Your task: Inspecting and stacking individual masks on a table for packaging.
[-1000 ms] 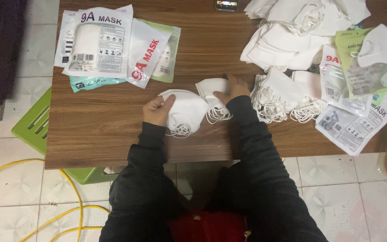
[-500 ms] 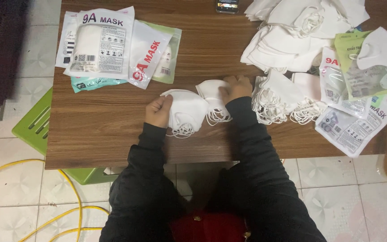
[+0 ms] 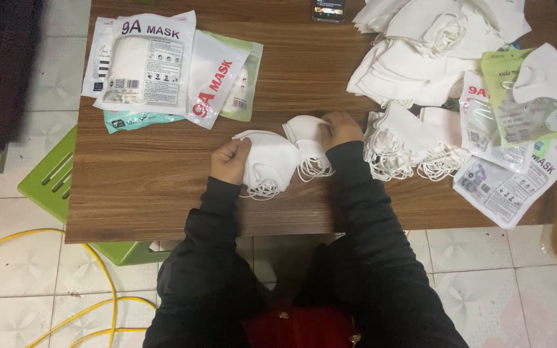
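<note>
My left hand (image 3: pixel 229 161) grips the left edge of a small stack of white face masks (image 3: pixel 272 162) lying on the brown wooden table (image 3: pixel 143 187). Their ear loops hang toward the front edge. My right hand (image 3: pixel 338 129) holds another white mask (image 3: pixel 305 132) just to the right, its loops trailing below. Both arms wear black sleeves.
Sealed mask packets (image 3: pixel 162 67) lie at the table's back left. A large heap of loose white masks (image 3: pixel 433 45) and more packets (image 3: pixel 514 148) fill the right side. A phone (image 3: pixel 329 9) lies at the back edge. A green stool (image 3: pixel 53 180) and yellow cable (image 3: pixel 46 283) are on the tiled floor.
Both hands have stayed on the masks, with only small shifts of the fingers and the stack.
</note>
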